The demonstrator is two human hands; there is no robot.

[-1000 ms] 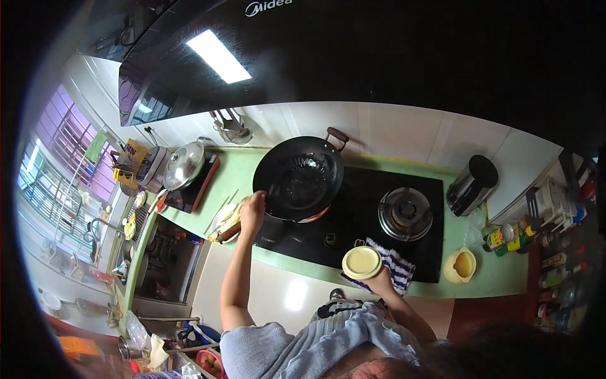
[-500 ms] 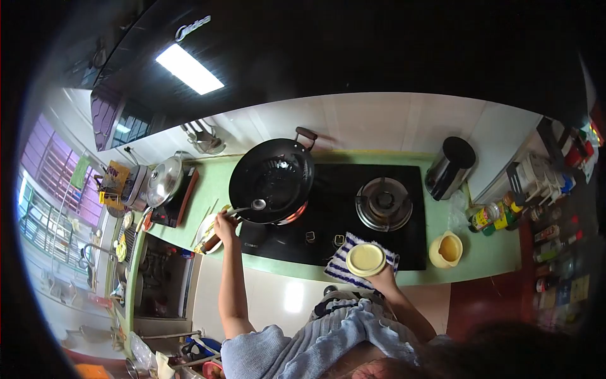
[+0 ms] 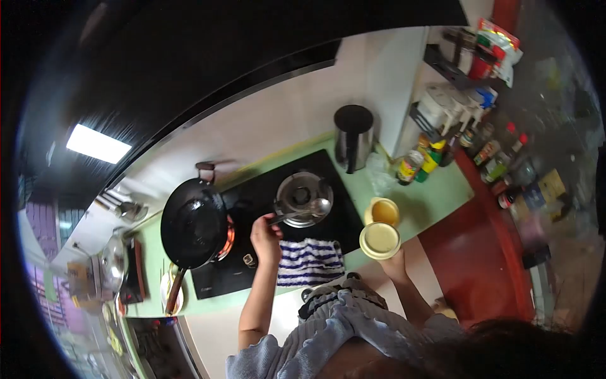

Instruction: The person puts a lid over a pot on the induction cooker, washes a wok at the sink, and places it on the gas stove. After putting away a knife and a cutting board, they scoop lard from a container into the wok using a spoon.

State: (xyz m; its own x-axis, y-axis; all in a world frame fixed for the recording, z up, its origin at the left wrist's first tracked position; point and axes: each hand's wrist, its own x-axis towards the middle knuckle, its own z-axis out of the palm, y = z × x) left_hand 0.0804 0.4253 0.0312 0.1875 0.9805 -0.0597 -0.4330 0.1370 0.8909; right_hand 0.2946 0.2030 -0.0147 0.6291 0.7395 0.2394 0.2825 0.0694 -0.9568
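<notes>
My left hand (image 3: 266, 239) is closed round the handle of a metal spoon (image 3: 319, 207), whose bowl hangs over the right burner (image 3: 297, 189). In my right hand (image 3: 396, 265) is a round cream lid (image 3: 380, 240), held beside and partly in front of a cream pot (image 3: 384, 212) with yellowish contents. The black wok (image 3: 194, 222) rests on the left burner, which glows red at its edge. A striped cloth (image 3: 309, 262) lies on the front of the stove.
A dark metal kettle (image 3: 353, 139) stands behind the stove's right side. Bottles (image 3: 430, 161) and a clear plastic bag (image 3: 380, 174) are near the right wall. At the left are a plate (image 3: 172, 292) by the wok's handle and a silver-lidded pan (image 3: 115, 262).
The view has swung right. My left hand has moved from beside the wok to the right burner with the spoon. My right hand has brought the lid over to the cream pot.
</notes>
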